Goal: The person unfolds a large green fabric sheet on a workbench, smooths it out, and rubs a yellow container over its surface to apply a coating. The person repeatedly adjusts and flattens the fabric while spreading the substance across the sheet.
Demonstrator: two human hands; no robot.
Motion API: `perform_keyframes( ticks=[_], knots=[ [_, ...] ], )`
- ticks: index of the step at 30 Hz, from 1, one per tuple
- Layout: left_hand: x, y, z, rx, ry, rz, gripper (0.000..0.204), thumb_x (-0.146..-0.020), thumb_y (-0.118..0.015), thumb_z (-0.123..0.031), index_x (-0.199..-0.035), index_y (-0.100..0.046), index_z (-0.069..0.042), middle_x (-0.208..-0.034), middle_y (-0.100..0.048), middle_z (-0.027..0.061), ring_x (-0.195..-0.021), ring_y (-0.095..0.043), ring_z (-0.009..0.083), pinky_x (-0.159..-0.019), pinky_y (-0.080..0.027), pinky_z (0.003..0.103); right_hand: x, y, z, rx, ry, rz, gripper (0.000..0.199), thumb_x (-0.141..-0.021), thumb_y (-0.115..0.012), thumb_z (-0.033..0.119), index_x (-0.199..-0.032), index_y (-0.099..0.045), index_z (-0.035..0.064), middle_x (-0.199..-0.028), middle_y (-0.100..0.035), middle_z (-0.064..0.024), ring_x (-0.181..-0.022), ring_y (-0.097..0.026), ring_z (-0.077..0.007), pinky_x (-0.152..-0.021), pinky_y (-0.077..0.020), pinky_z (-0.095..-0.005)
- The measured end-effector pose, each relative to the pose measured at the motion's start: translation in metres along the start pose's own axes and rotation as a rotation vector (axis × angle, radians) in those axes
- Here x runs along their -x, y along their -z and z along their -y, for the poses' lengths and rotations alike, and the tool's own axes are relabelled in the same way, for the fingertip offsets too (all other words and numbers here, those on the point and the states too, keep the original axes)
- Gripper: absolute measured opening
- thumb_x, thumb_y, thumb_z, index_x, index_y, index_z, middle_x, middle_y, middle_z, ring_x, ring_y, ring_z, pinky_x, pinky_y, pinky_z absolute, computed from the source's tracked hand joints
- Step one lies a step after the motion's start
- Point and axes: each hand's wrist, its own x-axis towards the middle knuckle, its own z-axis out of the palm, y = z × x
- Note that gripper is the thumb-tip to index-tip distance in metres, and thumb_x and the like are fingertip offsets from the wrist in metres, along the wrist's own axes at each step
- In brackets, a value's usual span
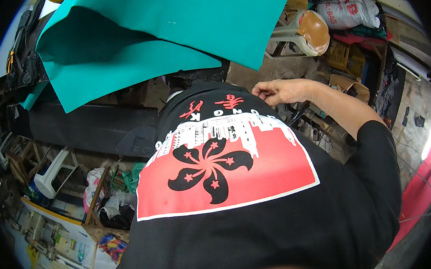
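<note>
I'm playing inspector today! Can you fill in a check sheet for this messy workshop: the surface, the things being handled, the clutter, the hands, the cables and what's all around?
Surface: a dark bench below the teal sheet; its top is mostly covered.
Job's things: the large teal sheet draped over the bench; the black T-shirt with a red and white print fills the lower picture.
Clutter: rags and cloth bundles, a white plastic stool, wooden frames at the left.
Hands: right hand curled at the T-shirt's hem, fingers pinched together; left hand not seen.
Cables: thin wires on the floor at the right.
Surroundings: a plastic chair, a white sack, a red edge.
</note>
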Motion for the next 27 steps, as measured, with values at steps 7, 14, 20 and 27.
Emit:
perform_keyframes(
  ticks=[7,14,20,27],
  knots=[
    [0.001,-0.006,0.005,0.049,0.0,0.027,0.023,-0.085,-0.07,-0.022,-0.094,-0.072,-0.002,-0.088,-0.073,0.0133,-0.077,-0.067,0.0197,-0.073,-0.052,0.033,0.006,-0.001,-0.015,-0.097,-0.011,0.027,0.017,-0.084,-0.057,0.001,-0.1,-0.055,0.0043,-0.081,-0.056,0.0025,-0.077,-0.057,-0.0075,-0.071,-0.048,-0.0249],
    [-0.001,-0.006,0.006,0.11,-0.007,0.08,0.022,-0.084,-0.071,-0.022,-0.094,-0.072,-0.002,-0.089,-0.073,0.013,-0.079,-0.067,0.0188,-0.074,-0.052,0.033,0.027,-0.014,-0.025,-0.094,-0.036,0.054,0.01,-0.082,-0.055,-0.005,-0.087,-0.057,0.0046,-0.075,-0.058,0.0027,-0.072,-0.059,-0.0073,-0.07,-0.0528,-0.0246],
    [-0.004,-0.003,0.011,0.191,-0.028,0.17,0.022,-0.084,-0.071,-0.021,-0.095,-0.072,-0.002,-0.09,-0.073,0.0127,-0.08,-0.067,0.0181,-0.075,-0.052,0.033,0.028,-0.024,-0.034,-0.198,-0.09,0.054,0.009,-0.084,-0.059,-0.005,-0.086,-0.059,0.0041,-0.077,-0.063,0.0018,-0.074,-0.062,-0.0065,-0.071,-0.0535,-0.0245],
    [0.014,0.02,0.033,0.424,-0.083,0.423,0.021,-0.083,-0.072,-0.02,-0.095,-0.073,-0.003,-0.091,-0.074,0.0123,-0.082,-0.067,0.0172,-0.076,-0.052,0.033,0.038,-0.03,-0.028,-0.159,-0.194,0.134,0.016,-0.083,-0.071,-0.001,-0.098,-0.068,0.0025,-0.084,-0.069,0.001,-0.074,-0.064,-0.0075,-0.071,-0.0534,-0.0254]
  ],
)
